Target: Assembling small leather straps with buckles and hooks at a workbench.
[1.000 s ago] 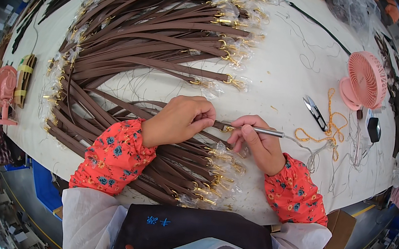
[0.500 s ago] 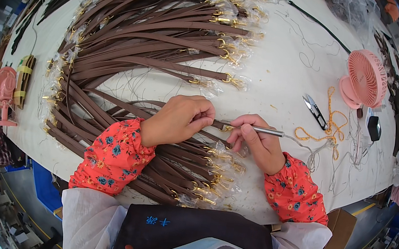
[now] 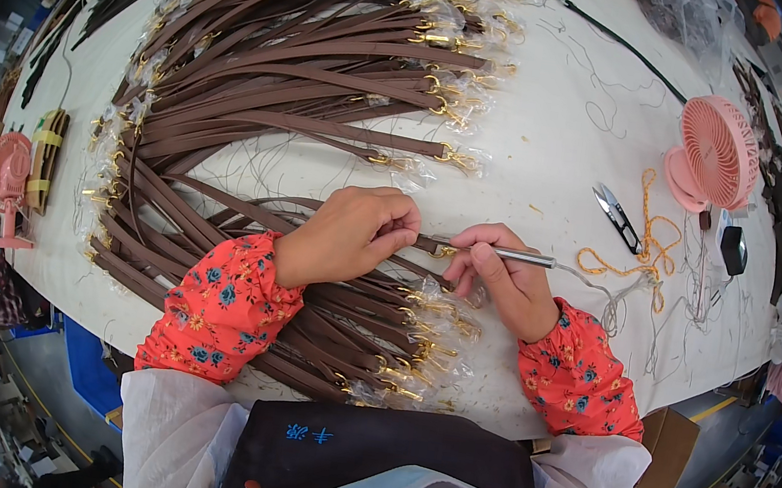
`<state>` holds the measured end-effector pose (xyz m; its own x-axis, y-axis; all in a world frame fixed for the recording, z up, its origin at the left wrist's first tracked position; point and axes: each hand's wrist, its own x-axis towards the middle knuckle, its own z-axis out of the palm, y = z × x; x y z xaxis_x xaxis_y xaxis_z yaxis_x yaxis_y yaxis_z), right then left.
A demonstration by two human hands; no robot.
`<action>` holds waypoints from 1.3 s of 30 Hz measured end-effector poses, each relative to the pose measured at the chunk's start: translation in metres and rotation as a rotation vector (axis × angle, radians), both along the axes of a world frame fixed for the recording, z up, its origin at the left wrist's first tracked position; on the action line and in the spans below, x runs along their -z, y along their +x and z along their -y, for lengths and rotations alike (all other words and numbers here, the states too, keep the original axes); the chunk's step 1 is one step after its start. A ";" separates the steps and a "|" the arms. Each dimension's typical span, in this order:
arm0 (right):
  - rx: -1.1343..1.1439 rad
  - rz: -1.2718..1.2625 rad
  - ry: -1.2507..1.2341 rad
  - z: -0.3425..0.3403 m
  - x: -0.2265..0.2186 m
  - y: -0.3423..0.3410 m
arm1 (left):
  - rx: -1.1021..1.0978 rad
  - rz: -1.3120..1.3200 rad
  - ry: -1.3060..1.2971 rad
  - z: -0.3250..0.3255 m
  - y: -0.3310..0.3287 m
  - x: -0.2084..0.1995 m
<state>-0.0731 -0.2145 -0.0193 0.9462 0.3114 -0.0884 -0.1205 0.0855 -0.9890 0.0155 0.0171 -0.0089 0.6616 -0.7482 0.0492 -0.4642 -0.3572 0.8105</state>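
Note:
My left hand is closed with thumb and forefinger pinched, and a brown leather strap passes beneath its fingers. The strap's end, with a gold-coloured metal fitting, shows between my two hands. My right hand grips a slim metal pen-like tool with a thin grey cord trailing from its rear end. The tool's tip lies close to the strap's fitting; whether they touch I cannot tell. Both forearms wear red flowered sleeves.
Many brown straps with gold clasps in clear plastic lie across the white table. At right are thread snips, a yellow cord and a pink fan. Another pink fan stands at left. Loose threads are scattered about.

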 end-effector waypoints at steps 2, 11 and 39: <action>-0.001 0.001 -0.001 0.000 0.001 0.000 | 0.001 0.001 -0.001 0.000 0.000 0.001; 0.028 0.011 0.032 0.004 0.004 -0.002 | -0.218 -0.286 -0.084 0.005 0.000 0.004; -0.148 0.745 -0.453 -0.016 -0.004 -0.006 | -0.962 0.632 0.416 -0.248 0.031 -0.008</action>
<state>-0.0786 -0.1989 -0.0152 0.7600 0.5196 0.3905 0.5898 -0.2988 -0.7502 0.0468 0.2656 -0.0008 0.8998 -0.0024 0.4363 -0.1383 -0.9500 0.2801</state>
